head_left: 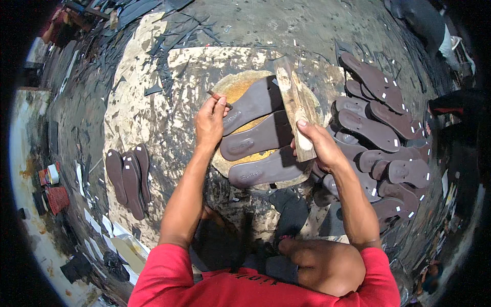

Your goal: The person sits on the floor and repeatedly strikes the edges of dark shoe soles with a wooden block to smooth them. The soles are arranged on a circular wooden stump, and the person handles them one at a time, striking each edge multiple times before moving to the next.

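Note:
Three grey-brown sandal soles, an upper (pixel 254 104), a middle (pixel 255 136) and a lower one (pixel 263 170), lie side by side on a round wooden block (pixel 240 90). My left hand (pixel 209 124) pinches a short, reddish-brown rod-shaped tool (pixel 215 95), its dark end by the edge of the upper sole. What kind of tool it is cannot be made out. My right hand (pixel 321 145) is wrapped round a rough wooden bat (pixel 293 100), held over the right ends of the soles and hiding them.
A large heap of soles (pixel 365 125) with small white tags spreads on the right. Three more soles (pixel 131 179) lie at the left on a stained pale sheet (pixel 120 120). Dark offcuts (pixel 133 15) litter the far floor. A red basket (pixel 57 199) stands at the left edge.

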### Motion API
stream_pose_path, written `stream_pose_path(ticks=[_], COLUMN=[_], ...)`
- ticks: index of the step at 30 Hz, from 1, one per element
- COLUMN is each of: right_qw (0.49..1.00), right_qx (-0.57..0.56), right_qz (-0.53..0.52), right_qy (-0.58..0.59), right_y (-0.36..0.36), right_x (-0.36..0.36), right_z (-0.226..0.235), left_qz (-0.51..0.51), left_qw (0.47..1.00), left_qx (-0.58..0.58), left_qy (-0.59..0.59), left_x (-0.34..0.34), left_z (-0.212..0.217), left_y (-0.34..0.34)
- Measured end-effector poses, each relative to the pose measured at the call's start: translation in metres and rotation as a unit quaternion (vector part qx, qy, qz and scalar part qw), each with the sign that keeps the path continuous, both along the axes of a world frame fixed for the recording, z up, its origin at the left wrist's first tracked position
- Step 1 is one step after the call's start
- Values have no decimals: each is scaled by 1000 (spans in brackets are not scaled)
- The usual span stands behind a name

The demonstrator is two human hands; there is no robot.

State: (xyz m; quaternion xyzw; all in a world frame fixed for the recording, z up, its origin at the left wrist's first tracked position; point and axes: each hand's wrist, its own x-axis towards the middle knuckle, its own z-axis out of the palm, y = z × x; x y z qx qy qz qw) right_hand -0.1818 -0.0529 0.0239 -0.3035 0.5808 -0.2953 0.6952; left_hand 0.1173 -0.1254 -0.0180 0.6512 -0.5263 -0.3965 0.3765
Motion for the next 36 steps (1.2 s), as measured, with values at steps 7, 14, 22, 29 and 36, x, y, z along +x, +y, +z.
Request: stream_pose_path(ticks=[7, 14, 22, 29, 36], right_qw=[980, 862, 990, 994, 971], right_qx=[-200, -494, -45, -76, -233], right_qz=[-14, 49, 135, 31, -17], right_qy=[-3, 102, -11, -71, -56], right_y=[-15, -14, 12, 20, 14], right_x=[6, 76, 26, 39, 21], right_z=[142, 108, -22, -24, 162], left_qz=[-30, -78, 92, -10, -73], left_qw=[995, 956, 982, 999, 979], left_qx=[-63, -239, -106, -30, -169], left_qy=[-74, -150, 124, 10, -87], left_x=[-3, 1, -11, -14, -15], left_z=[-4, -24, 2, -5, -8], left_y=[2, 10, 7, 35, 38])
